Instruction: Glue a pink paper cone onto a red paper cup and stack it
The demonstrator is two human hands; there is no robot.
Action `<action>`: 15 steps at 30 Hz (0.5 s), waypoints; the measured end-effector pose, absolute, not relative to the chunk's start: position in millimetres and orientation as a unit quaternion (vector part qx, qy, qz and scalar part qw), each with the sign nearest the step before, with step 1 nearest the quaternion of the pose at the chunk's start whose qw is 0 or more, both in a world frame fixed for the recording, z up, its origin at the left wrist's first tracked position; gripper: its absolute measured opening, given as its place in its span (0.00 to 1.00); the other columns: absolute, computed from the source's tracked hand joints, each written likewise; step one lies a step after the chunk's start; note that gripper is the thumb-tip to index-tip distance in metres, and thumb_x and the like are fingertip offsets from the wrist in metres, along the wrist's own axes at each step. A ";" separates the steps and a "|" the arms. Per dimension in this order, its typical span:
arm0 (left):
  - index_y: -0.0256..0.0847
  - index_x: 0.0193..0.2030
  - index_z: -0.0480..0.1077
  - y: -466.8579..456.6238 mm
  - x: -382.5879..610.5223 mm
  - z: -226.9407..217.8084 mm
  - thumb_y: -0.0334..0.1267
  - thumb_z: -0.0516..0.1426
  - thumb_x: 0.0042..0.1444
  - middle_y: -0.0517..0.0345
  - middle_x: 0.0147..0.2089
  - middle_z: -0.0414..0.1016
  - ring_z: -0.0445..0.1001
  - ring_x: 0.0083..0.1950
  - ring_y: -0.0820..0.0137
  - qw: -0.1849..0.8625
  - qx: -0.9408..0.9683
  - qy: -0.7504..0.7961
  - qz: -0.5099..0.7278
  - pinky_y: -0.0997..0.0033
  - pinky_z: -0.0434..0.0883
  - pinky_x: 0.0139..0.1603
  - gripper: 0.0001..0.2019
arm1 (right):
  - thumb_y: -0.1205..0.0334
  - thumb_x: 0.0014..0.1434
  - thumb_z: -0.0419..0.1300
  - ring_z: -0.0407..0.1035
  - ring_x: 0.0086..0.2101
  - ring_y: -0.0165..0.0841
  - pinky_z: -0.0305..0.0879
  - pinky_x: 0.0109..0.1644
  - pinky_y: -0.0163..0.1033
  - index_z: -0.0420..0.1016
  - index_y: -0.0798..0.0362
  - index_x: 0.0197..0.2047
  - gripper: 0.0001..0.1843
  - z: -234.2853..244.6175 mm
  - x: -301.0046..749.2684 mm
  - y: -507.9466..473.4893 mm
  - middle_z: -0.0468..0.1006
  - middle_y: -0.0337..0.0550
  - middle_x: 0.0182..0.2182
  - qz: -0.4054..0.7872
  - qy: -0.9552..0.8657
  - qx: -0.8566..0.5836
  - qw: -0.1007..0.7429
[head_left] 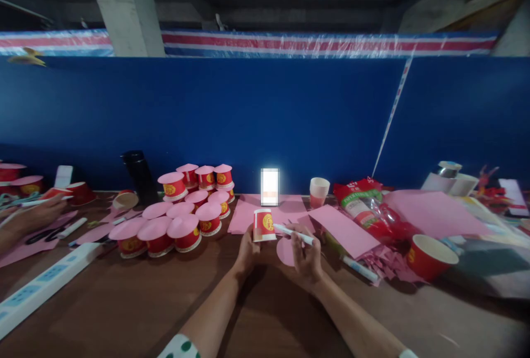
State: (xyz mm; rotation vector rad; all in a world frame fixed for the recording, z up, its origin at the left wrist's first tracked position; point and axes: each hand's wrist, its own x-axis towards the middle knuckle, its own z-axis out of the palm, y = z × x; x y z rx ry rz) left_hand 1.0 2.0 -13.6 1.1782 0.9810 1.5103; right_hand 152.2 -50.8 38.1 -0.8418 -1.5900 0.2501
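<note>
My left hand (247, 250) is closed around a red paper cup (263, 224) with a yellow print, held upside down with its white rim at the bottom. In my right hand (307, 256) is a slim white pen-shaped tube (296, 233), its tip at the cup's right side; whether it touches cannot be told. A round pink paper disc (285, 252) lies on the table below, partly behind my right hand. Left of my hands stand several upturned red cups topped with shallow pink paper cones (184, 225). Behind the held cup are pink paper sheets (244, 217).
A lit phone (270, 187) stands at the back. Right are a paper cup (319, 189), red plastic packaging (364, 209), pink scraps (393, 264) and a red tub (433, 256). Left are a power strip (49, 286), a black bottle (138, 175) and another person's hand (37, 211).
</note>
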 end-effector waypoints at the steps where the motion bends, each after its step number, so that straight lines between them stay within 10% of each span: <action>1: 0.35 0.48 0.64 2.1 1.1 -13.7 0.43 0.61 0.44 0.49 0.39 0.75 0.74 0.35 0.67 0.475 0.482 0.402 0.617 0.70 0.70 0.36 0.24 | 0.64 0.62 0.50 0.71 0.31 0.34 0.68 0.39 0.40 0.70 0.54 0.36 0.09 39.4 151.2 -52.9 0.76 0.45 0.29 0.105 -0.691 -0.371 0.611; 15: 0.34 0.45 0.66 -5.1 1.1 -3.7 0.42 0.59 0.45 0.51 0.35 0.75 0.71 0.32 0.67 0.449 0.517 0.441 0.580 0.71 0.68 0.32 0.20 | 0.66 0.59 0.53 0.70 0.29 0.32 0.66 0.36 0.37 0.70 0.53 0.31 0.07 35.2 145.5 -50.8 0.75 0.42 0.26 0.032 -0.729 -0.374 0.573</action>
